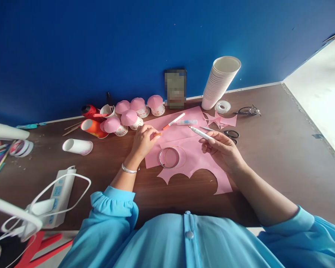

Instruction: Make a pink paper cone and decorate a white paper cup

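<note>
Head view. A white pen (201,133) is held in the right hand (222,150), fingers curled round its barrel, tip pointing up-left over the pink paper (195,158). The left hand (142,141) is loosely closed at the paper's left edge; a small orange piece is pinched at its fingertips (153,133), though what it is cannot be told. A ring (169,157) lies flat on the paper between the hands, just beside a drawn circle. A second marker (173,121) and a glue tube (186,122) lie farther back on the paper. Pink-topped cups (134,111) are grouped behind the left hand. A cup stack (220,82) leans at the wall, tape (222,107) beside it. Scissors (231,134) rest right of the pen.
</note>
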`<action>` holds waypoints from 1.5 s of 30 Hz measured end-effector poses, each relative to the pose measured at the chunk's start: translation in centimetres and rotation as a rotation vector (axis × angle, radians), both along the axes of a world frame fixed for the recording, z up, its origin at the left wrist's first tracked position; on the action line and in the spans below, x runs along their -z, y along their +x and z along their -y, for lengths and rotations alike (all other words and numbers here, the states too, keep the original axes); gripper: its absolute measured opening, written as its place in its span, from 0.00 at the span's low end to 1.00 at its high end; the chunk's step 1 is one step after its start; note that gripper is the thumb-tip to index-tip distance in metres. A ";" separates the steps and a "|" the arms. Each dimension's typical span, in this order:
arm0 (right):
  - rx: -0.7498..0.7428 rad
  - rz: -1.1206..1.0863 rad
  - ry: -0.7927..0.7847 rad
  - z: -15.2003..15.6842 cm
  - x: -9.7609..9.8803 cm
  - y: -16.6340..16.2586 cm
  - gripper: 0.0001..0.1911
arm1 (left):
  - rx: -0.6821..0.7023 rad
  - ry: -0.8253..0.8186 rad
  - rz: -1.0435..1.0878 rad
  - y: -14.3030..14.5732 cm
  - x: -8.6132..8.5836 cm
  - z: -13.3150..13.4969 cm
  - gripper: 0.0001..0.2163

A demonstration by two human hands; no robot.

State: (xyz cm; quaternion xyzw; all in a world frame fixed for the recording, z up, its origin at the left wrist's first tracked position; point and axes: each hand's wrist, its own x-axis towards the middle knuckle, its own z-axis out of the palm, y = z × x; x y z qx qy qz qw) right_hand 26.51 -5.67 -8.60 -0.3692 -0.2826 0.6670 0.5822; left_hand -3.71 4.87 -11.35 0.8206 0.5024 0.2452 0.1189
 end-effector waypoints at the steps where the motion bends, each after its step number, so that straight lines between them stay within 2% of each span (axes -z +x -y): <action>1: -0.002 0.004 -0.006 0.0 0.1 -0.1 0.11 | -0.002 0.001 0.058 0.2 -0.1 0.1 0.02; 6: 0.022 0.063 -0.042 -0.4 0.4 -0.8 0.13 | 0.034 -0.075 0.293 0.6 -1.2 1.5 0.05; 8: 0.024 0.079 -0.056 -0.5 0.6 -0.9 0.14 | 0.065 -0.080 0.310 0.7 -1.2 1.9 0.06; 13: 0.050 0.067 -0.092 -0.7 0.9 -0.9 0.14 | 0.172 0.043 0.179 0.1 -0.5 1.6 0.16; 19: 0.051 0.036 -0.098 -1.0 0.9 -0.8 0.14 | 0.278 0.138 0.013 1.2 0.2 0.1 0.19; 21: 0.049 0.041 -0.092 -1.0 0.9 -0.9 0.15 | 0.273 0.136 -0.038 1.8 0.5 -0.1 0.17; 26: 0.046 0.060 -0.086 -0.8 1.1 -0.9 0.15 | 0.230 0.161 -0.015 2.1 1.2 -0.1 0.05; 30: 0.045 0.057 -0.094 -0.8 1.3 -0.9 0.16 | 0.237 0.155 -0.012 1.8 1.0 0.2 0.05; 34: 0.037 0.100 -0.077 -0.8 1.5 -0.9 0.16 | 0.265 0.185 -0.111 2.4 0.4 0.6 0.11; 39: 0.041 0.113 -0.069 -0.8 1.9 -0.8 0.15 | 0.222 0.187 -0.226 3.0 0.0 1.1 0.08; 42: 0.037 0.090 -0.074 -0.8 1.8 -0.8 0.15 | 0.140 0.082 -0.067 2.7 -0.4 1.5 0.05; 45: 0.041 0.096 -0.079 -0.7 1.6 -0.9 0.15 | 0.053 -0.154 0.348 2.6 -1.2 2.1 0.02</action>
